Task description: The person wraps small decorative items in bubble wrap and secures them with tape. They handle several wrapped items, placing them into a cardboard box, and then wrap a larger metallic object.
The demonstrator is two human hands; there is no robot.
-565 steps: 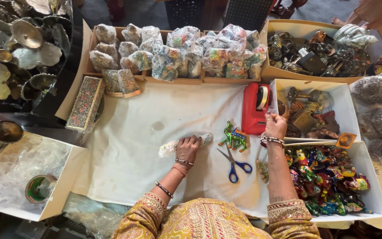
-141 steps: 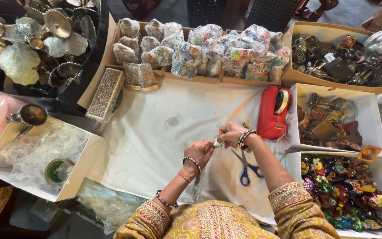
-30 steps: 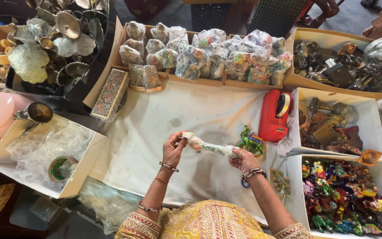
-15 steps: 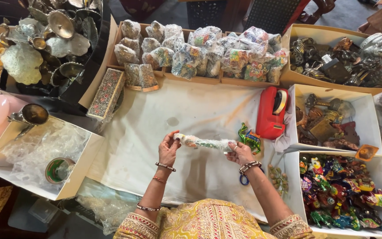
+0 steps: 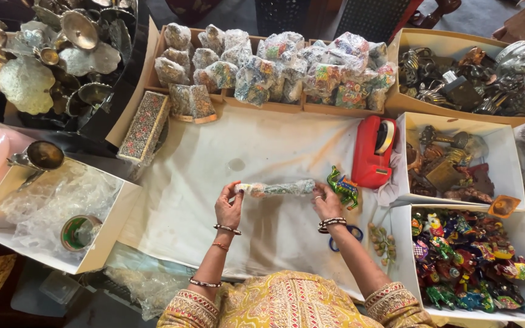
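A long thin item rolled in clear bubble wrap is stretched between my two hands just above the white cloth. My left hand pinches its left end and my right hand grips its right end. Right beside my right hand a small green painted elephant figurine stands on the cloth. Blue-handled scissors lie partly hidden under my right forearm.
A red tape dispenser sits right of the cloth. White boxes hold metal trinkets and colourful painted figurines. Wrapped bundles line the back. Brass ware is at far left, a box of plastic wrap near left.
Both hands turned the wrapped roll and held it level, shifting slightly left. The view drifted a little; the green elephant stays beside my right hand.
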